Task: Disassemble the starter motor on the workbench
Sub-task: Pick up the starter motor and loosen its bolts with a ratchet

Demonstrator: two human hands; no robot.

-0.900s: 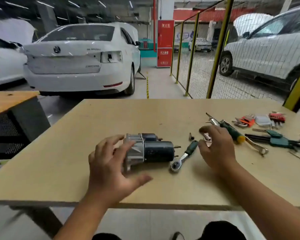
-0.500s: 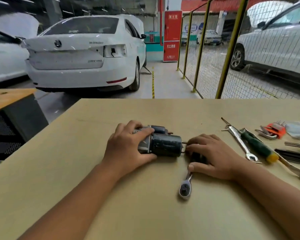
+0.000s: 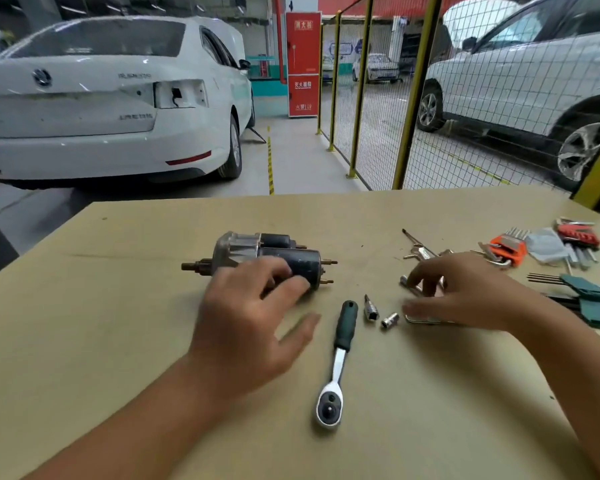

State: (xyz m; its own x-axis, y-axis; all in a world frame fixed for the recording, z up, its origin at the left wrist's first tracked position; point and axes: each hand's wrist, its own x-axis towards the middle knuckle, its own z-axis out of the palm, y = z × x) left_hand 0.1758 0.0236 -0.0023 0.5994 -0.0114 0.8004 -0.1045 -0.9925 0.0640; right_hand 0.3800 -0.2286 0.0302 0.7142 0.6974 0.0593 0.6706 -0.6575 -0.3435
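You were picking a socket: your left hand [image 3: 253, 327] hovered loose-fingered over the starter motor [image 3: 267, 259] lying mid-tabletop [image 3: 118, 323], your right hand [image 3: 465, 292] fingered one, grip unclear, and fitting it to the ratchet [image 3: 338, 362] seemed next.
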